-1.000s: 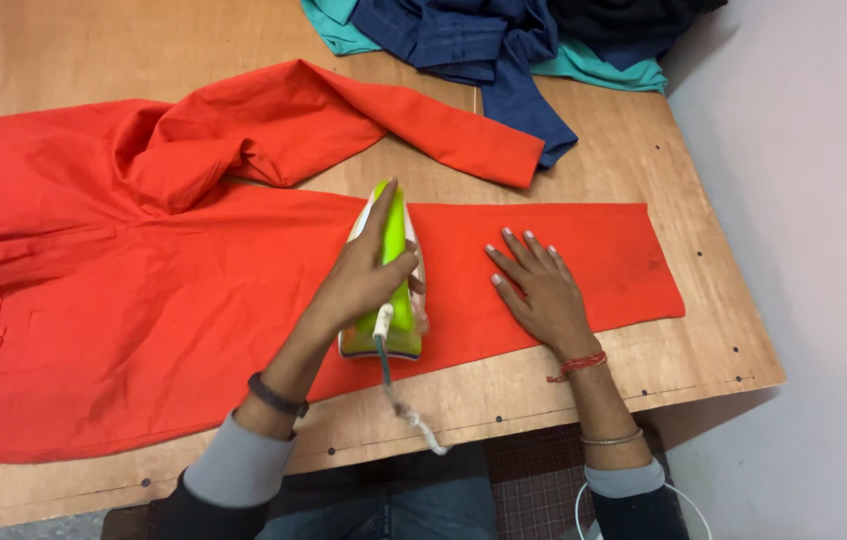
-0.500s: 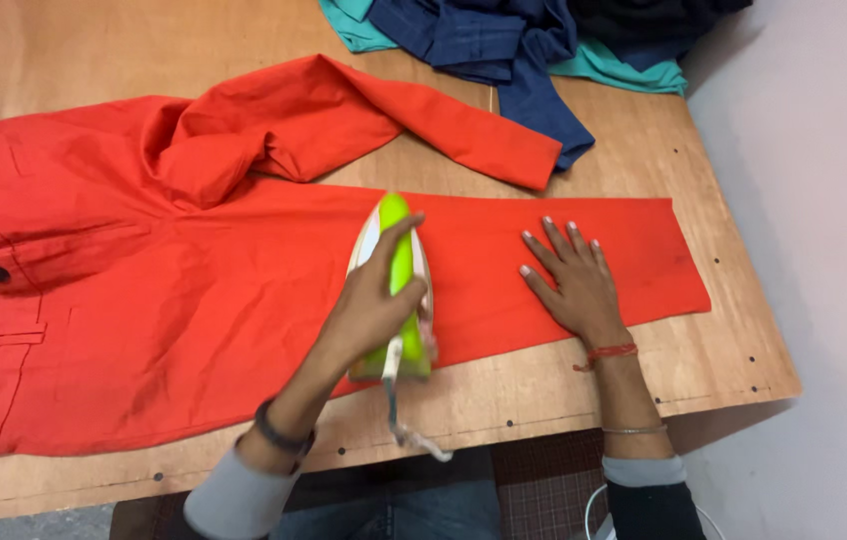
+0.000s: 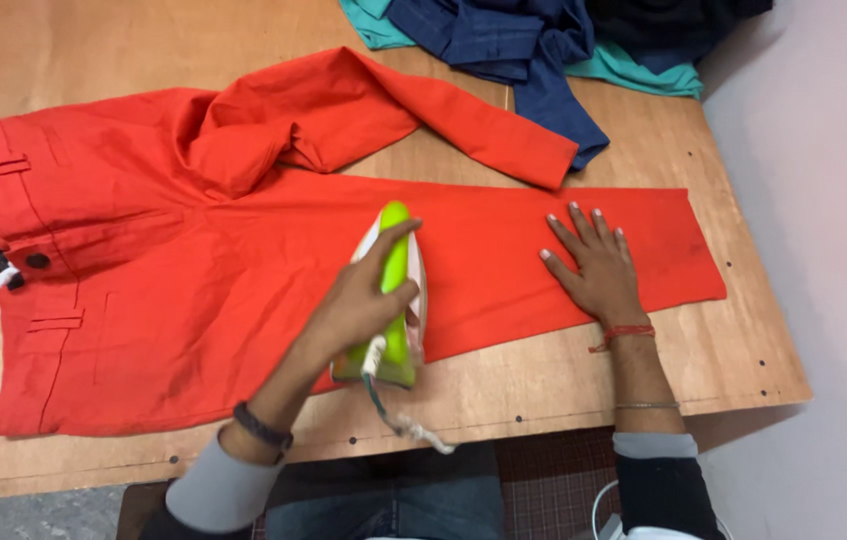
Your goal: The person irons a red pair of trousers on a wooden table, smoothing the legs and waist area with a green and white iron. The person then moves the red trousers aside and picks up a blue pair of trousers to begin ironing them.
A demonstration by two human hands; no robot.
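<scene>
Through the head camera I look straight down at a wooden counter (image 3: 704,370) with a pair of red trousers (image 3: 194,300) spread across it, waistband toward nine o'clock and legs running toward three o'clock. The near leg lies flat; the far leg is folded and rumpled above it, its end pointing to about two o'clock.

My left hand (image 3: 364,300) has its grip clenched around the handle of a green and white iron (image 3: 396,300). The iron sits at the centre of the view, on the near leg by its lower edge, nose pointing to twelve o'clock and heel just over the cloth's edge toward six. Its cord (image 3: 399,420) trails from the heel toward the counter's near edge. A dark band circles that wrist.

My right hand (image 3: 594,270) lies at about three o'clock from the iron, well apart from it. Its grip is released, fingers spread, palm pressed flat on the near leg close to the hem. A red thread is tied at that wrist.

At one o'clock, at the counter's far edge, a heap of dark blue and teal clothes (image 3: 534,50) rests, one blue piece reaching down to the far leg's end.
</scene>
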